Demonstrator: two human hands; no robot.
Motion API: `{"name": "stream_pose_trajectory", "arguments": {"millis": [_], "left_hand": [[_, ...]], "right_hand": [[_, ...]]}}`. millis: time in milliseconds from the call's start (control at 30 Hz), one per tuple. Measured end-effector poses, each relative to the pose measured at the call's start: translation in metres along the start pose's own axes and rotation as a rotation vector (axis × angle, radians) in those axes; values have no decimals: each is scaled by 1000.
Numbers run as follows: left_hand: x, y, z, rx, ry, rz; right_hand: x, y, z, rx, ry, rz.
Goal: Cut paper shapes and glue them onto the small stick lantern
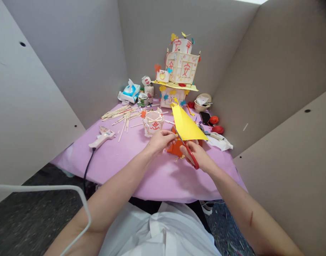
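Observation:
My left hand [163, 139] is closed in a pinch at the lower left edge of a yellow sheet of paper [188, 123]; its fingertips partly hide the grip. The sheet stands tilted up over the table, with curved cut-outs along its top left edge. My right hand [198, 155] is shut on red-handled scissors [192, 158]. Their blades point up and left, beside the paper's edge and close to my left fingertips. Beneath both hands lies orange paper [174, 148], with small yellow scraps around it.
Behind stand a small six-sided paper lantern [153, 121] and a tall tiered lantern [182, 67]. Left are wooden sticks [120, 113], a glue gun [102, 138] and wipes [130, 91]. Right are red yarn [217, 129], a phone [205, 118] and a bowl [201, 106]. Grey panels enclose the table.

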State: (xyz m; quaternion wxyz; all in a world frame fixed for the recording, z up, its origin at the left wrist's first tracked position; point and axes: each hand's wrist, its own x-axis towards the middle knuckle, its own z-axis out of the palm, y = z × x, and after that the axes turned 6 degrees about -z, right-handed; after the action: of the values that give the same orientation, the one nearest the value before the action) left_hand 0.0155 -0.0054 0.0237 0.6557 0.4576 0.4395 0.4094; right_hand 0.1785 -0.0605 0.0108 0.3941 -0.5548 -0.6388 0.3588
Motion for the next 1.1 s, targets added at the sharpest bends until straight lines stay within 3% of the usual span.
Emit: {"name": "stream_pose_trajectory", "arguments": {"millis": [167,300,500,567,800,867,1000,1100], "left_hand": [[4,-10,1,47,12,-54],[-3,-6,-2,24,19,-79],[-21,8,-6,-41,-8,-41],[-30,8,-7,-50,-12,-26],[-63,-13,-9,-7,-41,-40],[-71,-19,-9,-30,-54,-65],[-80,-26,-7,2,-67,-72],[-84,-29,-7,41,-47,-25]], "right_hand": [[-3,11,0,-47,-79,32],[-2,13,0,46,-106,45],[-9,-8,-1,203,-146,-26],[-10,-19,-1,195,-70,-30],[-10,-32,8,303,380,-87],[-18,-34,14,314,349,-62],[-33,-38,26,366,154,-11],[-35,-36,32,346,154,-30]]}}
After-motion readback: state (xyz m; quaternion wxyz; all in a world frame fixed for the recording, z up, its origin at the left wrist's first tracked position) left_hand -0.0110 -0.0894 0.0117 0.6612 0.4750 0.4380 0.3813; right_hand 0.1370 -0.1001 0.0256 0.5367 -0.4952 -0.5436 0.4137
